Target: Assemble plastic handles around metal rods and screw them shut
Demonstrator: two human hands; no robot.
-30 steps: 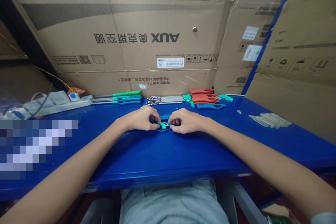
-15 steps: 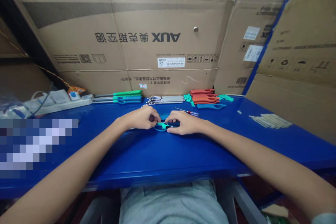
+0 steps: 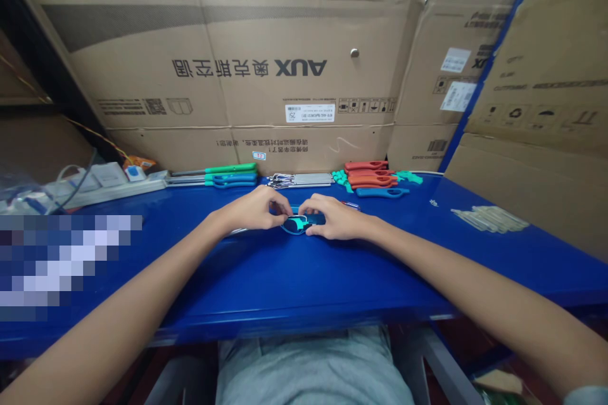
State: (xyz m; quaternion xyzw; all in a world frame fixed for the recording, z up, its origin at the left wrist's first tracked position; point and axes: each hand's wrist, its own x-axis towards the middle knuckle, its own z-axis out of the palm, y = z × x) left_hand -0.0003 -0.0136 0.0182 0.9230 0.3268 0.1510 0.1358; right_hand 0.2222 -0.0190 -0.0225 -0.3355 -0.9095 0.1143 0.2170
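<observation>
Well, nearest of all was the grey-clothed lap [image 3: 308, 370], and beyond it the blue tabletop [image 3: 304, 285], glossy enough that a light part could probably skid on it! Farther in, both hands met at the middle, and there between them, low over the table, was the blue casing [image 3: 294, 232], small, hollow-looking and open at the top. In came the left hand [image 3: 259, 209] at one end, thumb and forefinger drawn close at the rim; whether they were pinched on anything, you couldn't tell. Over the other end arched the right hand [image 3: 335, 218], thumb and forefinger apart, straddling the casing; how firmly it pressed was impossible to say. Inside sat a bright green piece [image 3: 300, 224], with a thin white wire [image 3: 299, 216] looping above it.

And how would it handle? Light, by the look of it, a stiff plastic shell, smooth and perhaps a touch slippery. The wire seemed the delicate customer: soft, springy, easily snagged. The sound hold was on the outer side walls, right hand steadying, left fingertips free for fine work, with no squeezing across the open middle.

Just past the right hand peeked a red-tinted tool handle [image 3: 351, 205]; farther back lay a spare blue casing [image 3: 382, 192], red casings [image 3: 368, 166] and silvery rods [image 3: 311, 180], all before the cardboard wall [image 3: 256, 31].
</observation>
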